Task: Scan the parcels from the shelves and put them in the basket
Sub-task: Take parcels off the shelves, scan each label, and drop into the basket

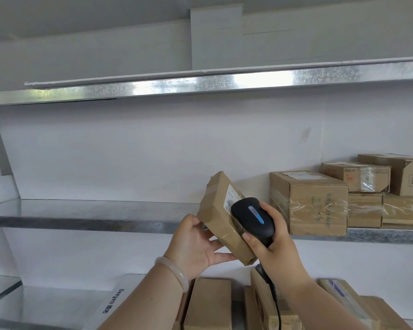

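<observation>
A small flat cardboard parcel (221,210) with a white label is held tilted in front of the middle shelf (86,221). My left hand (196,244) grips it from below and at its left edge. My right hand (275,244) is wrapped around a black handheld scanner (253,216) with a blue strip, whose head is pressed close over the parcel's label. The scanner's black cable (275,298) hangs down past my right wrist. No basket is in view.
Several taped cardboard boxes (310,202) are stacked at the right end of the middle shelf. More parcels (209,303) lie on the lower shelf under my arms. An upper metal shelf (200,85) runs overhead. A white wall is behind.
</observation>
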Available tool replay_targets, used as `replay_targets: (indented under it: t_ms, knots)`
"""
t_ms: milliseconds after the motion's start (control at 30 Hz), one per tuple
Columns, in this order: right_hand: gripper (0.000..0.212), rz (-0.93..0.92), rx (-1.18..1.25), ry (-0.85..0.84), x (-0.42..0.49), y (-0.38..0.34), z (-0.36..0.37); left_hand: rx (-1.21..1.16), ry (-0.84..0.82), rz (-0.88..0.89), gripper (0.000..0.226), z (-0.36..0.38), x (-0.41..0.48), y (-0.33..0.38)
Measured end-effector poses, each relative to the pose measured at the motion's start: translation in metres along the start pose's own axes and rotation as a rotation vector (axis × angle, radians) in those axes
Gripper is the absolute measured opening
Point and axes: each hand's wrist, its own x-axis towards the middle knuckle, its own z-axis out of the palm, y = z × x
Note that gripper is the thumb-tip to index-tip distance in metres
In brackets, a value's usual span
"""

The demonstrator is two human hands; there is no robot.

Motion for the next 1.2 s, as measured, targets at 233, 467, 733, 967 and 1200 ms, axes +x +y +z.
replay_targets:
  t_ms: [233,467,733,967,1200]
  knots:
    - [0.066,0.022,-0.086,-0.099,-0.002,0.008,0.001,-0.02,-0.011,-0.105,0.072,-0.009,-0.002,0.006]
    - [0.066,0.044,-0.085,-0.117,-0.001,0.014,0.007,0.135,0.118,0.023,0.05,-0.014,-0.001,0.006]
    - [0.065,0.064,0.004,-0.011,0.002,0.025,0.007,0.027,0.019,0.125,0.046,-0.034,-0.005,-0.001]
    - [0.065,0.049,0.015,0.021,0.004,0.029,0.005,0.256,0.114,0.081,0.064,-0.045,-0.004,-0.004]
    - [0.067,0.027,-0.004,-0.116,-0.001,0.036,0.011,0.642,0.297,0.145,0.052,-0.051,0.002,-0.011]
